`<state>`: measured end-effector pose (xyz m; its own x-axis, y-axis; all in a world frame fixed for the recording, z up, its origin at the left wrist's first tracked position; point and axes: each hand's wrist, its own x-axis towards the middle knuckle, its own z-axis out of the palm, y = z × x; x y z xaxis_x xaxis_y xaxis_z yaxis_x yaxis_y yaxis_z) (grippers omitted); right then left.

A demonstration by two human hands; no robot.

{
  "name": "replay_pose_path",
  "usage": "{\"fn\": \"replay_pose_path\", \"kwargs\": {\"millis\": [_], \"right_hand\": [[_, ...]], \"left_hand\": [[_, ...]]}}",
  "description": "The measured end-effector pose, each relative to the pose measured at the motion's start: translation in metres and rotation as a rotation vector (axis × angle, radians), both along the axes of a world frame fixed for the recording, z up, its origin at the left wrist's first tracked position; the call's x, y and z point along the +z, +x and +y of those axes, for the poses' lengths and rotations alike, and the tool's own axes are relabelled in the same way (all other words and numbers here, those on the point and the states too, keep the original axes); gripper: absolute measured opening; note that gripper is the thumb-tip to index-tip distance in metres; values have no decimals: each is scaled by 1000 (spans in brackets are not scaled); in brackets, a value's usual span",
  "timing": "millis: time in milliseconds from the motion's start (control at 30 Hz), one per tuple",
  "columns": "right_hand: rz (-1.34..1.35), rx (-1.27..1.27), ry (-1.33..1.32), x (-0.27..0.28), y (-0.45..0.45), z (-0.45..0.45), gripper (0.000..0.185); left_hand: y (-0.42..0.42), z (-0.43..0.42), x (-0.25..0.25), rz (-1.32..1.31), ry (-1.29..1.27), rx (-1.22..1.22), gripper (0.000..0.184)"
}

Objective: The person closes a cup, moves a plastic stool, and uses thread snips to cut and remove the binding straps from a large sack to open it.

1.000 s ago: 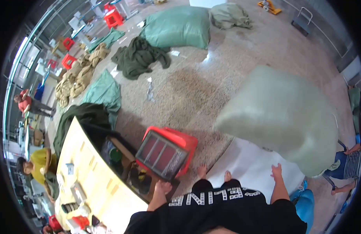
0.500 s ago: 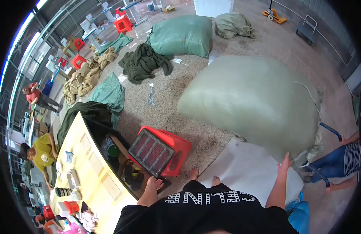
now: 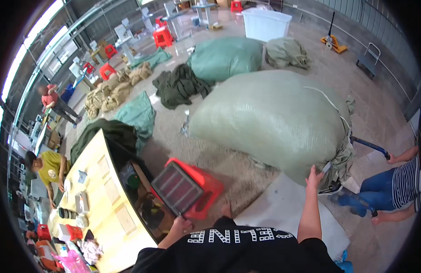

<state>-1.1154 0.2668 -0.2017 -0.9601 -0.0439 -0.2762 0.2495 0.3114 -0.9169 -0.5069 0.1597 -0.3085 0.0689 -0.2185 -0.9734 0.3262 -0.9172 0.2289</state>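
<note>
A huge pale green sack [image 3: 265, 118] bulges ahead and to the right, its gathered end toward the co-worker. Against its lower right side rests my right hand [image 3: 314, 178], fingers raised and apart. My left hand [image 3: 182, 224] is curled at the lower corner of a dark-framed grid panel [image 3: 177, 189]; what its fingers close on is too small to make out. The panel leans on a red plastic stool [image 3: 210, 184]. Beside the sack's gathered end, a co-worker's hands hold the blue handles of a cart [image 3: 372, 146].
A wooden table [image 3: 99, 182] with small items stands at left, with a person in yellow [image 3: 53, 170] beyond. White sheeting [image 3: 283, 209] covers floor before me. Farther off are a green sack [image 3: 226, 59], dark cloth [image 3: 178, 86], a white bin [image 3: 266, 25] and a pallet jack [image 3: 333, 44].
The big sack has shifted left and farther into view, with the cart handles beside it. My right hand has moved left and up to its side. The camera view has shifted too.
</note>
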Motion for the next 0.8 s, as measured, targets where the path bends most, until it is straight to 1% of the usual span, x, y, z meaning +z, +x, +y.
{"fn": "replay_pose_path", "kwargs": {"millis": [33,67,100,133,167,200,300,400,433,500,600,667,733,800], "right_hand": [[76,-6,63,-51,-28,-6,84],[106,-5,93,-72,-44,-17,85],[136,-5,123,-94,-60,-28,85],[116,0,105,-99,-65,-40,85],[92,1,81,-104,-69,-52,86],[112,29,69,-93,-62,-63,85],[130,123,16,8,-23,-109,83],[230,204,68,5,-38,-143,83],[177,204,104,10,-38,-154,83],[143,220,90,24,-36,-175,82],[99,252,27,30,-47,-200,80],[126,281,22,50,-53,-213,79],[204,216,41,73,-56,-232,79],[310,251,281,63,-85,-248,76]], "left_hand": [[16,-8,-11,-2,-33,-71,54],[23,-12,-17,-5,-50,-140,53],[20,-19,-1,-61,-101,-186,47],[21,-29,2,-153,-47,-120,40],[19,-42,7,-145,-47,-89,41],[18,-56,18,-143,-47,-63,42],[1,-107,43,-125,-56,0,46],[-4,-154,19,-96,-102,23,47],[-10,-163,26,-74,-111,32,47],[-30,-179,35,-21,-128,52,46],[-58,-203,34,86,-139,17,46],[-84,-221,38,159,-144,16,46],[-114,-234,47,217,-160,24,47],[-149,-253,60,252,-188,28,47]]}}
